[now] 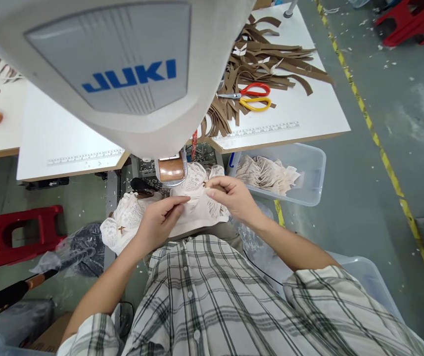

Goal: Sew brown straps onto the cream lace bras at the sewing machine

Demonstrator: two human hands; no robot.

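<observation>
A white lace bra (197, 217) lies across my lap below the sewing machine head (145, 123), with more white lace (124, 215) and a small brown bow (121, 230) spreading out to the left. My left hand (160, 217) is closed on the bra's edge near its middle, index finger and thumb stretched along the fabric. On the other side, my right hand (232, 198) pinches the bra between thumb and fingers, close to another brown trim piece (205, 183). A clear guard with a brown block (171, 169) behind it sits just above the lace; the needle is hidden.
Brown fabric strips (263, 59) and scissors (251, 96) with red and yellow handles lie on the right white table (323, 116). A clear plastic bin (315, 173) holds beige pieces (265, 173). Red stools (19, 232) stand at left and far right.
</observation>
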